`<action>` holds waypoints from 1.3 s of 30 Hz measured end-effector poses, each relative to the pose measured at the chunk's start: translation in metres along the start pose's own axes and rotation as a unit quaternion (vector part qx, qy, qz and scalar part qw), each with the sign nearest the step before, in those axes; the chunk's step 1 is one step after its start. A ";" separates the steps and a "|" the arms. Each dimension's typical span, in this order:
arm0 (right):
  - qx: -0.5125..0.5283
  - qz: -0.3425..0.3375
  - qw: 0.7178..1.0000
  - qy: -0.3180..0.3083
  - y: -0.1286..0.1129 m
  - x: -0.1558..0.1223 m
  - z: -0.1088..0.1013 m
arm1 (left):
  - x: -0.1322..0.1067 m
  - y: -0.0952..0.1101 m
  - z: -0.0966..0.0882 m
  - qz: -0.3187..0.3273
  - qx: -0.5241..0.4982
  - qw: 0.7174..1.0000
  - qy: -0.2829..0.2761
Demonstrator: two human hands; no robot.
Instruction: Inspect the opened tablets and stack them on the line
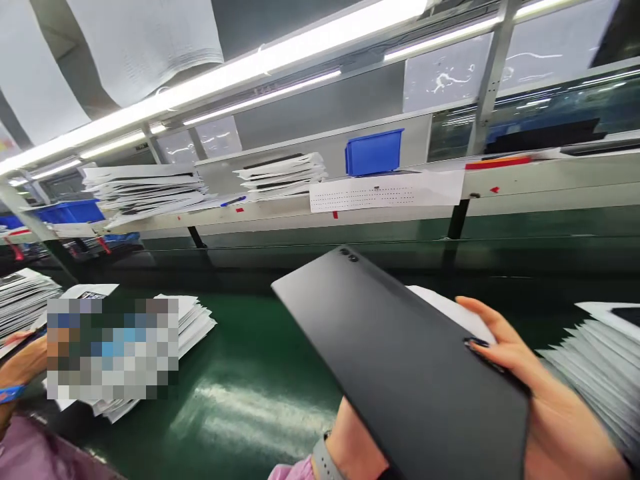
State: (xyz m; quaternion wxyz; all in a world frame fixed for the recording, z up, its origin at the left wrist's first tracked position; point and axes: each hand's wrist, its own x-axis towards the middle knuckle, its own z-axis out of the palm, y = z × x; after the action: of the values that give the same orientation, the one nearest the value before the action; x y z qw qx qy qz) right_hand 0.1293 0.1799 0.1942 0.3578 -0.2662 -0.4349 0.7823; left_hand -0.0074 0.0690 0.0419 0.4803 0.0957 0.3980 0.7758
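Observation:
A dark grey tablet (410, 360) fills the lower middle, back side up, with camera lenses near its far corner. My right hand (530, 373) is closed on its right edge, the dark-nailed thumb lying over the tablet's back. A white sheet or sleeve (450, 310) shows behind that edge, under the same fingers. From below, my left hand (357, 437) reaches behind the tablet; its wrist wears a grey strap (327, 460). The tablet hides its fingers, so their grip cannot be seen.
Stacks of white sheets or sleeves stand on the green bench (235, 360), including a right-hand stack (595, 367). At the left is a co-worker's hand (25, 367) beside papers, partly pixelated. The shelf holds a blue bin (374, 153) and a paper pile (283, 177).

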 end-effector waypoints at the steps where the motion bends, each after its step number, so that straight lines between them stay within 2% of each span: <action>1: -0.005 -0.001 1.000 0.016 -0.004 0.003 -0.007 | 0.006 0.002 0.007 -0.021 -0.016 1.000 -0.015; 2: -0.014 0.002 1.000 0.026 -0.009 0.006 -0.013 | 0.012 0.007 0.014 -0.072 -0.068 0.993 -0.062; 3: -0.020 0.002 0.999 0.033 -0.013 0.008 -0.017 | 0.017 0.014 0.021 -0.080 -0.118 0.987 -0.069; 6: -0.025 -0.005 0.999 0.045 -0.023 0.009 -0.021 | 0.028 0.045 0.041 -0.028 -0.199 0.978 -0.059; 8: -0.026 -0.024 0.998 0.053 -0.027 0.010 -0.019 | 0.031 0.065 0.053 0.013 -0.216 0.976 -0.033; 10: -0.041 -0.054 0.996 0.055 -0.026 0.014 -0.020 | 0.029 0.080 0.061 0.036 -0.223 0.973 -0.038; 14: -0.031 -0.084 0.994 0.063 -0.019 0.031 -0.024 | 0.017 0.090 0.068 0.044 -0.207 0.964 -0.160; 16: -0.012 -0.069 0.996 0.060 -0.013 0.039 -0.025 | 0.011 0.088 0.069 0.065 -0.184 0.964 -0.179; 18: -0.010 -0.052 0.998 0.032 -0.007 0.044 -0.022 | 0.007 0.086 0.071 0.092 -0.168 0.973 -0.126; 21: -0.040 -0.030 0.998 -0.037 0.002 0.048 -0.016 | 0.004 0.088 0.071 0.112 -0.146 0.982 0.037; 23: -0.101 -0.028 0.992 -0.076 0.006 0.050 -0.015 | 0.002 0.093 0.068 0.099 -0.125 0.979 0.126; 26: -0.238 -0.079 0.963 -0.095 0.008 0.058 -0.016 | -0.004 0.100 0.057 0.077 -0.107 0.975 0.180; 28: -0.291 -0.120 0.945 -0.089 0.010 0.063 -0.017 | -0.011 0.103 0.050 0.078 -0.103 0.975 0.182; 30: -0.287 -0.124 0.944 -0.109 0.013 0.066 -0.015 | -0.018 0.102 0.043 0.079 -0.104 0.976 0.175; 33: -0.222 -0.034 0.955 -0.195 0.024 0.061 -0.012 | -0.022 0.095 0.029 0.054 -0.114 0.976 0.177; 35: -0.204 0.015 0.952 -0.226 0.035 0.050 -0.014 | -0.021 0.086 0.016 0.025 -0.124 0.974 0.190; 36: -0.209 0.026 0.951 -0.228 0.040 0.042 -0.017 | -0.020 0.080 0.008 0.008 -0.130 0.973 0.191; 39: -0.241 0.034 0.951 -0.193 0.061 0.017 -0.030 | -0.015 0.063 -0.015 -0.067 -0.154 0.976 0.139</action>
State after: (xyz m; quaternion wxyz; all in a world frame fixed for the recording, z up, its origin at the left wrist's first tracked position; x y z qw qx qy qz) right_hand 0.1209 0.1860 0.1252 0.1652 -0.2029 -0.6616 0.7027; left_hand -0.0492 0.0349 0.0803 0.4804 -0.1151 0.3419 0.7994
